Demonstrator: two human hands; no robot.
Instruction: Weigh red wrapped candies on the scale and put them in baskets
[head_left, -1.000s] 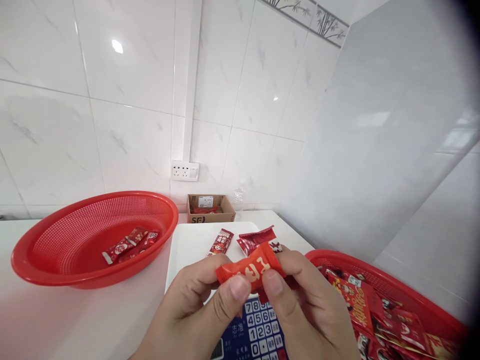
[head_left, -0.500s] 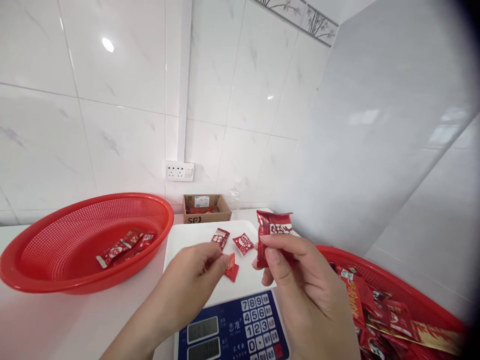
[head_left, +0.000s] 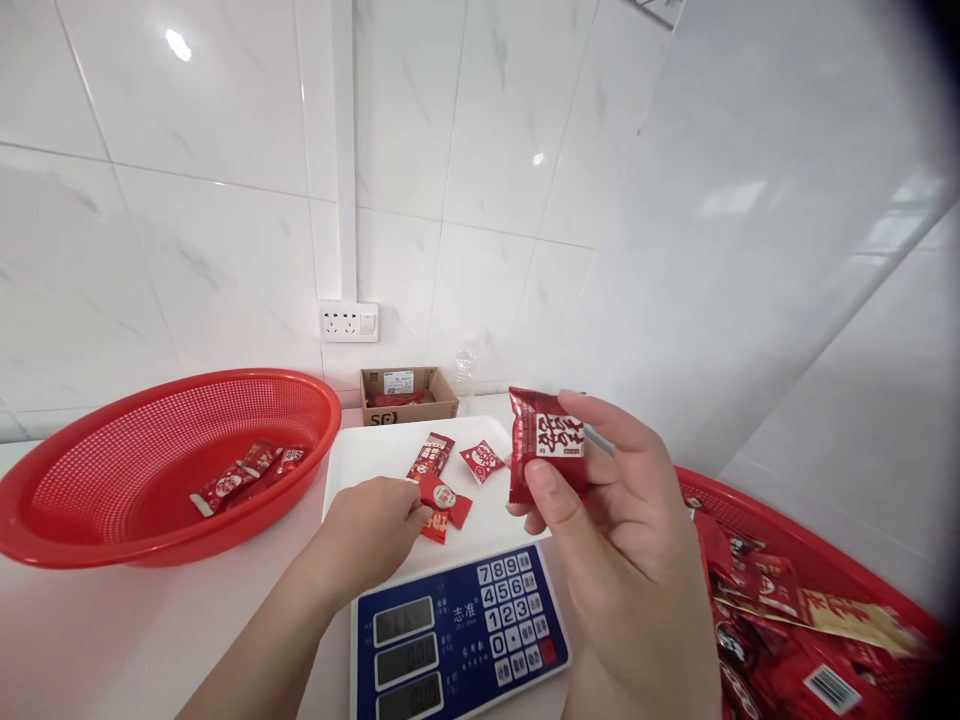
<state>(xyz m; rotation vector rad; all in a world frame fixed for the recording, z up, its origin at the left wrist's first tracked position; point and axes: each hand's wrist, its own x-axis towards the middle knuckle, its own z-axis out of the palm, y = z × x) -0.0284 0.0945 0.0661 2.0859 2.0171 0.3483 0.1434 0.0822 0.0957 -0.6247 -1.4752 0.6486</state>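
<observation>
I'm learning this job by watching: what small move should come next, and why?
Probably lower the held red packet onto a bare part of the white tray. The right hand has it up in its grip, other packets already lie on the tray, and bare surface shows beside them.

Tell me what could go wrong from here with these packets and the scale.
The right-hand grip holds a shiny dark-red square foil packet, which might slip and drop.
The left-hand grip is at the overlapping small red wrapped packets on the white plastic tray; any pressure there could skew the reading.
The red plastic mesh basket on the right holds many packets, so a bump might spill some.
</observation>
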